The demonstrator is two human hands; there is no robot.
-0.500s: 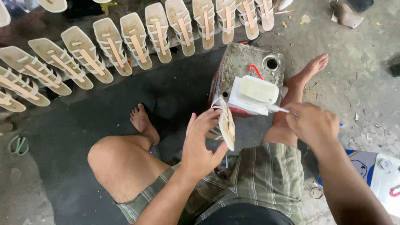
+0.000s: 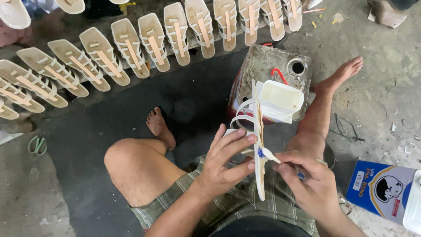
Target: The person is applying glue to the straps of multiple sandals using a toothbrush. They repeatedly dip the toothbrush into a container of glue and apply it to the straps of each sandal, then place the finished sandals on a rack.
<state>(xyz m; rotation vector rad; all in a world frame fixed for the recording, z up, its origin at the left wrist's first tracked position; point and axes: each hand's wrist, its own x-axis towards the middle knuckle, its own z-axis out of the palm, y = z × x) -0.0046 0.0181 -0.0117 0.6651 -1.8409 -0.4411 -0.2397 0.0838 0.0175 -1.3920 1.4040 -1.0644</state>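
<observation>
Sitting on a rough grey concrete floor (image 2: 386, 87) with a dark mat (image 2: 131, 114) across its middle; along the mat's far edge, a curved row of cream strappy sandals (image 2: 149, 39) on tan soles; near the floor's middle, a grimy metal can (image 2: 267, 66) bearing a white plastic tub (image 2: 280, 97) of pale glue; at the right edge, a blue-and-white tin (image 2: 386, 188); left hand (image 2: 226, 162) closed around a cream sandal sole (image 2: 259, 145) held edge-on; right hand (image 2: 307, 177) pinching a small brush (image 2: 268, 155), bristles touching the sole.
</observation>
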